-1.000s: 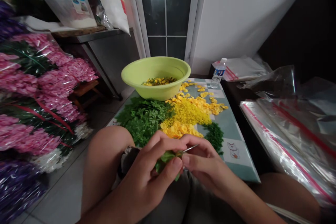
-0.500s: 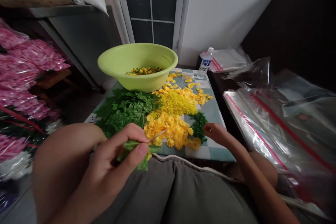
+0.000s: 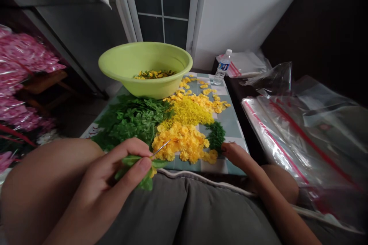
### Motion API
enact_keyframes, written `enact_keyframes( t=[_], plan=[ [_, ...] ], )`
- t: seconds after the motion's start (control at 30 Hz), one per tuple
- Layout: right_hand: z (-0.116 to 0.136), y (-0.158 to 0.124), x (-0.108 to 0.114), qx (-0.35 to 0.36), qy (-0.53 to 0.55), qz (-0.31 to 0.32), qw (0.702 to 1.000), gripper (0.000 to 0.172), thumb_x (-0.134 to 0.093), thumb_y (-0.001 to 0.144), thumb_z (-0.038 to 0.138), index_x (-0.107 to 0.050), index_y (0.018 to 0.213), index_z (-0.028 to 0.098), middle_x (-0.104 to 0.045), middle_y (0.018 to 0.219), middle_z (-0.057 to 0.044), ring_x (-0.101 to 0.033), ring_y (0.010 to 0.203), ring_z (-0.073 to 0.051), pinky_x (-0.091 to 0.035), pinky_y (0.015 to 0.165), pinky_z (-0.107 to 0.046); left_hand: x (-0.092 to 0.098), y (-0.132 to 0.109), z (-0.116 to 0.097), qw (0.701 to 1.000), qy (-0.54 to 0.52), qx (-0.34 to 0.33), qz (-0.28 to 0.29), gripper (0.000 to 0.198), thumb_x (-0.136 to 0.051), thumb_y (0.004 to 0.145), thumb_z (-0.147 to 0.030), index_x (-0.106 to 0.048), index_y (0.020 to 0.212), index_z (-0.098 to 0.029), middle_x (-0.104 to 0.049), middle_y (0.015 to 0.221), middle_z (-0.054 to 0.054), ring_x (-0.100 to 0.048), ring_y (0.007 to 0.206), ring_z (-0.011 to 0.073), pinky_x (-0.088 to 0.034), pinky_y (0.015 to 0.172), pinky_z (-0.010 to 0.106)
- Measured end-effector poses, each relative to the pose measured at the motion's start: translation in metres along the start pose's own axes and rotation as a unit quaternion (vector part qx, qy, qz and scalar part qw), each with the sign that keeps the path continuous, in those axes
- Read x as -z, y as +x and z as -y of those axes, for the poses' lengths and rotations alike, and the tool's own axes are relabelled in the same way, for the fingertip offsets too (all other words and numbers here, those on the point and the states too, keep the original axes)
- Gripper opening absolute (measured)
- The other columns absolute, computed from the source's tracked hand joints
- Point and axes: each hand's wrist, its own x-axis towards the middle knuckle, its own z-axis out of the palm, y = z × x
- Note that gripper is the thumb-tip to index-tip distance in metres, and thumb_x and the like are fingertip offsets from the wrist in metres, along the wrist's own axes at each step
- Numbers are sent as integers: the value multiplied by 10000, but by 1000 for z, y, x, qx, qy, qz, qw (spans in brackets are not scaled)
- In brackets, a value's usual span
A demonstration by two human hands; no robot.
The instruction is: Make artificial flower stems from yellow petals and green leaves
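Note:
My left hand [image 3: 112, 185] pinches a small artificial flower piece [image 3: 147, 183] with green leaves and a bit of yellow. A thin bare wire [image 3: 161, 148] points up and right from it. At the right, my right hand [image 3: 234, 154] has its fingers pressed together at the near right edge of a heap of small dark green pieces [image 3: 215, 134]; anything between the fingertips is hidden. Between the hands lies a pile of orange-yellow petal pieces [image 3: 181, 143]. Behind it are fine yellow pieces [image 3: 191, 111], and green fabric-like leaves [image 3: 129, 118] spread to the left.
A lime-green basin [image 3: 112, 69] holding yellow and green pieces stands at the back of the checkered table [image 3: 234, 132]. A water bottle [image 3: 222, 67] is at the far right corner. Plastic bags [image 3: 276, 130] lie to the right; wrapped pink flowers [image 3: 25, 57] fill the left.
My right hand has lowered slightly to the edge of the dark green heap. My left hand keeps its pinch and appears a little further left, as the whole view has shifted.

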Motion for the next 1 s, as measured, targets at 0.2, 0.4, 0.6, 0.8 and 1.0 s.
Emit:
enact_keyframes(
  t=[0.2,0.4,0.6,0.8,1.0],
  plan=[
    [4,-1,2,-7,-14,-30,999,198,-546,917,299,-611,1008,136,-645,974,-51,-631,857,-166,-530,767,-361,2,-1,-9,999,3,-17,32,82,-510,884,-386,-538,871,-310,-519,597,-83,-515,564,111,-411,494,147],
    [4,-1,0,-27,26,-83,996,187,-534,922,297,-605,975,132,-635,868,-25,-622,770,-151,-517,715,-334,6,0,-10,998,21,-27,57,143,-498,874,-420,-533,852,-283,-525,561,-79,-527,520,116,-411,439,149],
    [12,-5,15,-4,141,-153,978,175,-474,882,150,-631,808,125,-636,696,-57,-605,676,-173,-448,645,-298,2,-5,-11,998,39,-8,38,161,-493,881,-416,-567,866,-274,-579,619,-67,-529,516,119,-402,439,168],
    [78,-50,61,103,325,-153,928,275,-453,894,356,-641,945,162,-561,583,9,-509,496,-112,-412,483,-229,-4,-7,-24,997,51,-47,32,83,-543,851,-270,-595,789,-285,-641,747,-68,-612,731,122,-467,658,165],
    [153,-89,116,210,692,53,688,121,-719,745,253,-688,816,160,-634,635,12,-568,507,-68,-457,517,-195,-1,-5,-27,999,16,-33,13,95,-517,855,-304,-600,809,-306,-640,749,-70,-610,734,134,-473,644,178]
  ],
)
